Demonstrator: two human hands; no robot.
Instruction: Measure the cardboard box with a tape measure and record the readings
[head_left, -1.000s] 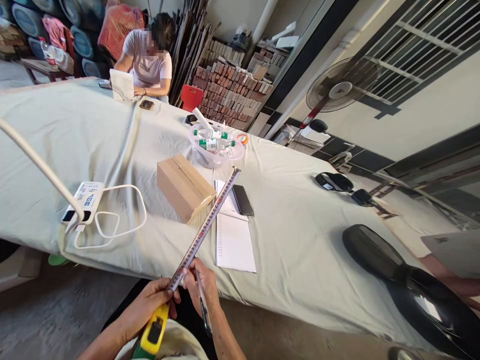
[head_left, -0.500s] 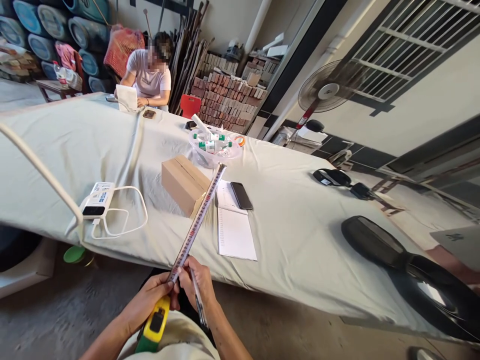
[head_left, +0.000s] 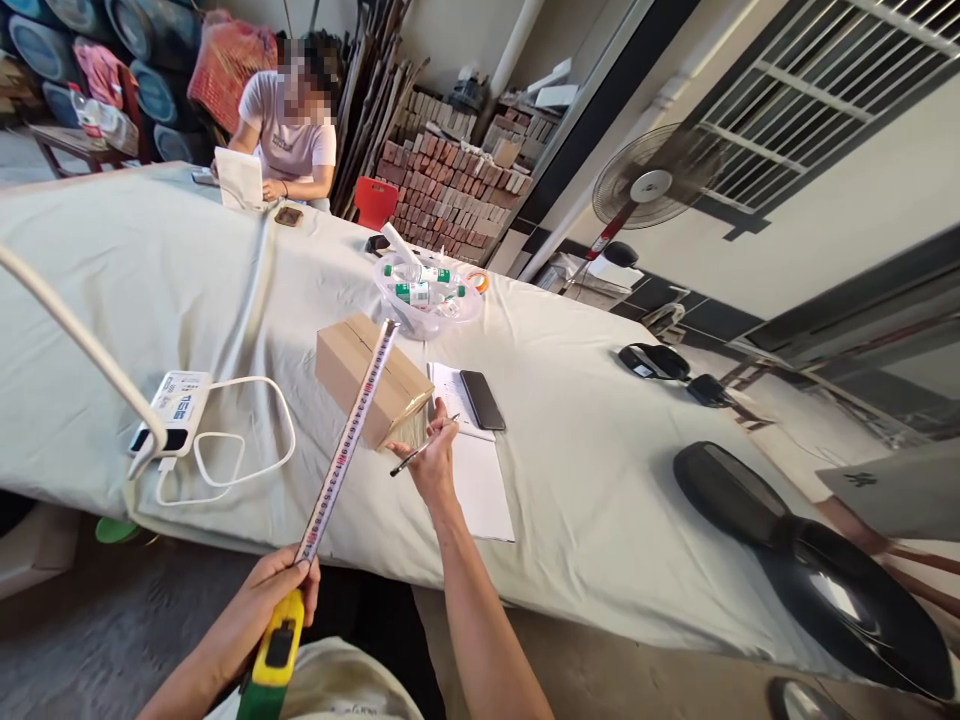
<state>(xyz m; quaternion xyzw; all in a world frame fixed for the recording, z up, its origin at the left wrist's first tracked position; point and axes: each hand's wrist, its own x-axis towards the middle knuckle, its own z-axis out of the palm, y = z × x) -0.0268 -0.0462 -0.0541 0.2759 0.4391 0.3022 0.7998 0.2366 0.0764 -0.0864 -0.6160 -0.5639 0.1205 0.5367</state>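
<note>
In my left hand (head_left: 274, 590) is a yellow and green tape measure (head_left: 279, 640), with its blade drawn out stiff and slanting up across the table. The blade's metal end passes in front of a closed cardboard box (head_left: 360, 365). My right hand (head_left: 436, 465) grips a pen (head_left: 403, 463) while its fingers spread at the near right end of the box; whether they touch it I cannot tell. Under and beside that wrist lies an open notebook (head_left: 484, 490), with a black phone (head_left: 482, 400) on its upper page.
A plastic basin (head_left: 469, 310) with bottles stands behind the box. A white power bank (head_left: 174, 412) with a looped cable lies left. Black mirror-like parts (head_left: 739, 485) rest along the right side. Across the table (head_left: 592, 450) sits a person (head_left: 289, 130); a fan (head_left: 649, 185) stands beyond.
My right hand has left the tape blade and reached forward to the box with the pen. My left hand and the tape have shifted left and slightly down.
</note>
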